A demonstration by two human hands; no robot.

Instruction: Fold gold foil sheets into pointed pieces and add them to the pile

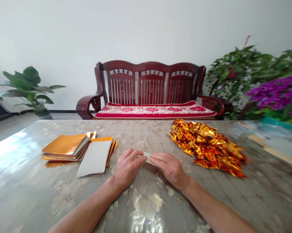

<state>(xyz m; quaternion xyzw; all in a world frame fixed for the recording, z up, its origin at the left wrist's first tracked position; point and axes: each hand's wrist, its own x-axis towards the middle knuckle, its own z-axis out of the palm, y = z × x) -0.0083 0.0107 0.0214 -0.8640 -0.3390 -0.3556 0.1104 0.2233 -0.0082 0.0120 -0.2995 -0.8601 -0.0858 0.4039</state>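
Between my two hands is a narrow piece of folded paper (pixel 147 157), its pale grey-white side showing. My left hand (pixel 129 165) pinches its left end, fingers bent around it. On the other end, my right hand (pixel 170 168) closes with thumb and fingers together. Much of the paper is hidden behind the fingers. To the left lie a stack of gold foil paper sheets (pixel 65 144) and a second stack with its white side up (pixel 95 158). A heap of folded shiny gold foil pieces (pixel 206 144) spreads to the right of my right hand.
The table (pixel 146 207) has a glossy, flower-patterned cover. Clear plastic bags (pixel 248 127) and a flat board (pixel 279 150) lie at the right edge. Beyond stand a dark red wooden bench (pixel 150 84), potted plants (pixel 29 87) and purple flowers (pixel 277 92).
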